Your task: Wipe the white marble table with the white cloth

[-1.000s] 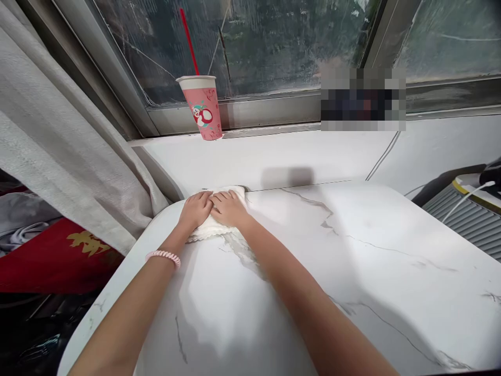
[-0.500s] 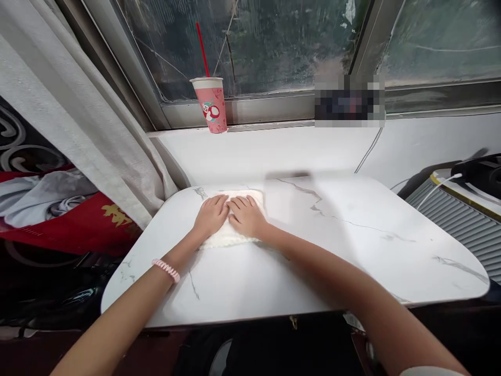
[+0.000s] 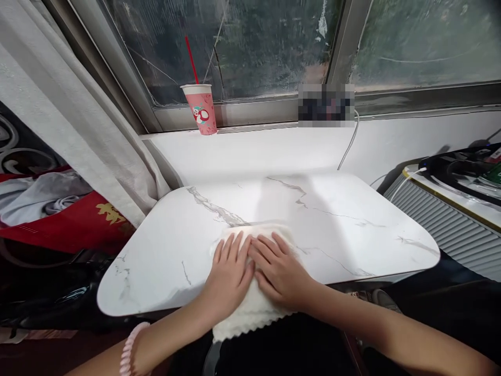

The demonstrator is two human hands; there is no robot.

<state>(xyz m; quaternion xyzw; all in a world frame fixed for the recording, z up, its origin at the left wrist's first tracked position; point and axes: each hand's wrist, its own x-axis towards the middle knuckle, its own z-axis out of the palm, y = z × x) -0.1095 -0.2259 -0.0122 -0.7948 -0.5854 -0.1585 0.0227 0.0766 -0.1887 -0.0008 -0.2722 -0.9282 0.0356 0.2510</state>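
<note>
Left hand [image 3: 231,279], right hand [image 3: 285,272] flat, unclenched on scallop-edged cream cloth [image 3: 250,315] overhanging bench [image 3: 156,245] at six o'clock.

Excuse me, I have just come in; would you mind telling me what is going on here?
A person's left hand and right hand lie flat, side by side, on a cream cloth. The cloth rests on a white, grey-veined table, with its scalloped end hanging over the near edge. A pink coiled band is on the left wrist. Beyond the table, a pink cup with a red straw stands by the window, apart from both hands.
</note>
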